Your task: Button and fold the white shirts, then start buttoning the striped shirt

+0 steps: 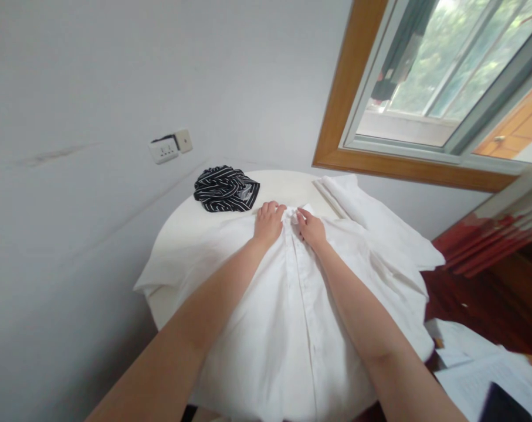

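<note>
A white button-up shirt lies spread front-up over a small round white table, its sleeves hanging off both sides. My left hand and my right hand meet at the top of the shirt's button placket, by the collar. Both hands have their fingers curled and pinched on the fabric there. The collar itself is mostly hidden by my fingers.
A crumpled black garment with white stripes sits at the table's far left. A wall socket is on the grey wall behind. A wood-framed window is at the upper right. Papers and red fabric lie at the right.
</note>
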The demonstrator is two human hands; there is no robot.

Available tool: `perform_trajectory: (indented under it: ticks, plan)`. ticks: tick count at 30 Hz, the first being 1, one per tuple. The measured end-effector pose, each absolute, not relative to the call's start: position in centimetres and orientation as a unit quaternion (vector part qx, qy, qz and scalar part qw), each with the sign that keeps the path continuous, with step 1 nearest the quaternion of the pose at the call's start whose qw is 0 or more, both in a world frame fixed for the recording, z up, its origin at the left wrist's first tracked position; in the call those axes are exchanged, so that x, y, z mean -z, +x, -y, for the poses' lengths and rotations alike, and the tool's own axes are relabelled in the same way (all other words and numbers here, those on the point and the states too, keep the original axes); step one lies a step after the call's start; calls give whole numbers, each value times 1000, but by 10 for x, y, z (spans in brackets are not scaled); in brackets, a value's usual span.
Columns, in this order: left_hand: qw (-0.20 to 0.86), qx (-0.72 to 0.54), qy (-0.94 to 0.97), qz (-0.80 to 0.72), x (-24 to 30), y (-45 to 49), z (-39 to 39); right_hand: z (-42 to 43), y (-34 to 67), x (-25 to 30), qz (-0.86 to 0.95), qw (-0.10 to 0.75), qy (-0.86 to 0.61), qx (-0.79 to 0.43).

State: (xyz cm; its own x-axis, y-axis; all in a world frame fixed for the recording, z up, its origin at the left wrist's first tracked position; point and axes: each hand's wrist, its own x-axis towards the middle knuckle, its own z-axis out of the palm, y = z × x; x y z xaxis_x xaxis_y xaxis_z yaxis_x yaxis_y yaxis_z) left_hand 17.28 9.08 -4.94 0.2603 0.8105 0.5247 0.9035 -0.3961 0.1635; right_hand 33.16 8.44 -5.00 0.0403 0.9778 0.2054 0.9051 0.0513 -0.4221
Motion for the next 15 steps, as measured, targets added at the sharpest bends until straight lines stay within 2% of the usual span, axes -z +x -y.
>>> perform_trajectory:
  ticks: [6,10,15]
  plan:
    - [130,210,-822,512,48,175,-78,-84,327,50,699,149,-698,-31]
    - [88,176,-829,524,59,176,-77,-83,326,50,721,118,-682,-14]
    - [42,226,-814,534,68,177,-84,-84,327,50,723,113,-682,-11]
